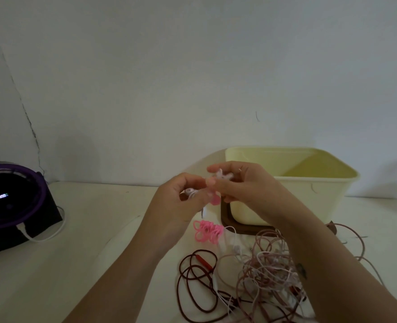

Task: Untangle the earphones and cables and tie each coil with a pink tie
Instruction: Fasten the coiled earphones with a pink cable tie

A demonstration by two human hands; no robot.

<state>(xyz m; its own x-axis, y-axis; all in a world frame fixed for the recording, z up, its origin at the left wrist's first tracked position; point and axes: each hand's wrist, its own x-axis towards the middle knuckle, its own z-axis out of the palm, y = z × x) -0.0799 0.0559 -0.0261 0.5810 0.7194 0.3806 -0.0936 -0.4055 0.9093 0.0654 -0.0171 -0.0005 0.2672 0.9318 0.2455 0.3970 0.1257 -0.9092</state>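
Observation:
Both hands are raised above the table's middle. My left hand (181, 194) grips a small coil of pale earphone cable (190, 191), whose plug hangs below the hand. My right hand (234, 183) pinches the other end of that pale coil (223, 175) at its fingertips. A pink tie (215, 201) hangs between the two hands. A bunch of pink ties (208, 230) lies on the table under the hands. A tangle of pale pink and white cables (267, 269) sits at the lower right, with a dark red cable (197, 276) looped beside it.
A pale yellow tub (309, 183) stands behind the hands on a brown lid (225, 220). A black device with a purple ring (13, 201) and a white lead sits at the far left. White table (88, 229), grey wall behind.

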